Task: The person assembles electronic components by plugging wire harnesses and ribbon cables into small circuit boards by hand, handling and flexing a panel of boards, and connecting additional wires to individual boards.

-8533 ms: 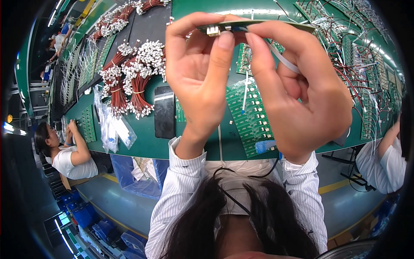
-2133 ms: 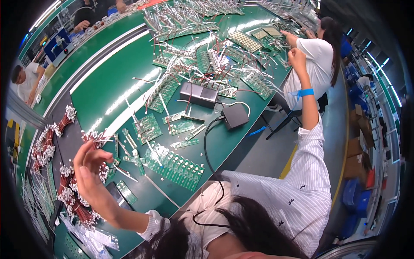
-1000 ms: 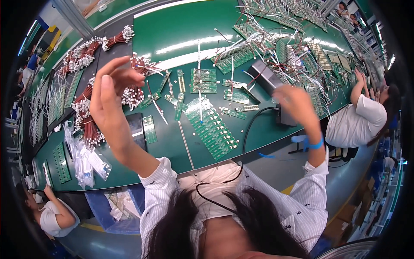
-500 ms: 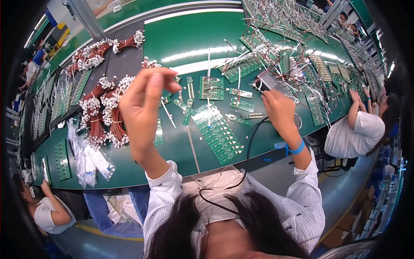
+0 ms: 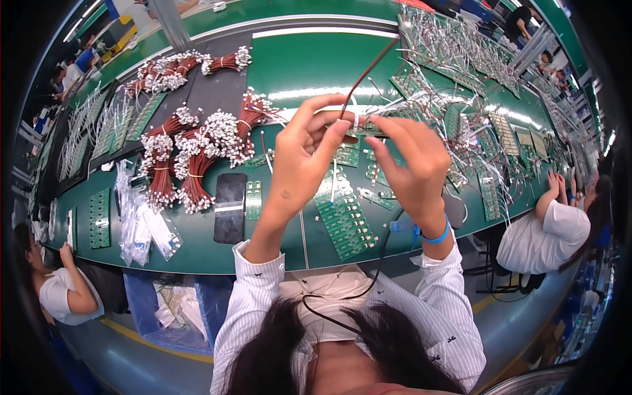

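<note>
My left hand (image 5: pixel 299 155) is closed in a pinch on a dark red wire (image 5: pixel 365 76), whose free length rises up and to the right. A white piece (image 5: pixel 356 121) shows at the left fingertips. Facing it, my right hand (image 5: pixel 418 164) has thumb and fingers closing on what looks like a small green circuit board (image 5: pixel 366 129), mostly hidden by the fingers. Below the hands lies a green panel of joined circuit boards (image 5: pixel 345 224), with small loose boards (image 5: pixel 376 197) beside it. Bundles of red wires with white connectors (image 5: pixel 197 164) lie left of my left hand.
A black phone (image 5: pixel 229 207) and clear plastic bags (image 5: pixel 148 227) lie on the left. Wired boards (image 5: pixel 454 59) crowd the far right. A black cable (image 5: pixel 382 253) hangs over the near edge. People sit at the right (image 5: pixel 546 230) and left (image 5: pixel 66 289).
My left hand has moved right and down to meet my right hand, and the red wire now stands up from its fingers. The phone and more wire bundles have come into sight.
</note>
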The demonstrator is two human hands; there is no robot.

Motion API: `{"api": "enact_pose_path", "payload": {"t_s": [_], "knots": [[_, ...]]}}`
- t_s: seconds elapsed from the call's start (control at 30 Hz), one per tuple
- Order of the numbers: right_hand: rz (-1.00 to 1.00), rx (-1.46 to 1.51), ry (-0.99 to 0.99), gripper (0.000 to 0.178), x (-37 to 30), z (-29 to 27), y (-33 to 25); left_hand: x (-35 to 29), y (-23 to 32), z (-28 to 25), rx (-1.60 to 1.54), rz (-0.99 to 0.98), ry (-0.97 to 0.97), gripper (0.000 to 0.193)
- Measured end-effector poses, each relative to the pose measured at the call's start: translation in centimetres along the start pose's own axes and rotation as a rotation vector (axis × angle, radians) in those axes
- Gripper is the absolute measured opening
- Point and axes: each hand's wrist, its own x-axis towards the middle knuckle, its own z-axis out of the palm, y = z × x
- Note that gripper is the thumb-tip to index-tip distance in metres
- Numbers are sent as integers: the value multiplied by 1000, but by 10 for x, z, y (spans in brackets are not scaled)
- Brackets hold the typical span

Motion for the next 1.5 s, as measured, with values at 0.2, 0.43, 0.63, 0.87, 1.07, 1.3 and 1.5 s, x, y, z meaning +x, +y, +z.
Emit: {"api": "enact_pose_path", "payload": {"t_s": [0.2,0.43,0.63,0.87,1.07,1.3,1.5], "knots": [[234,530,-181,17,18,6,7,2,4,-7,-14,71,9,28],[626,1368,-257,23,17,14,3,1,0,-14,14,34,-10,30],[480,1180,-234,21,11,30,2,9,-14,-18,132,-15,-35,30],[508,1050,-218,11,16,21,-2,14,-6,-25,193,-156,-137,35],[442,969,-74,9,14,6,-7,15,-16,-26,201,-262,-274,34],[203,755,171,38,10,11,7,16,-17,-20,214,-345,-392,31],[472,1531,165,31,7,19,13,26,-41,-34,480,-415,-284,31]]}}
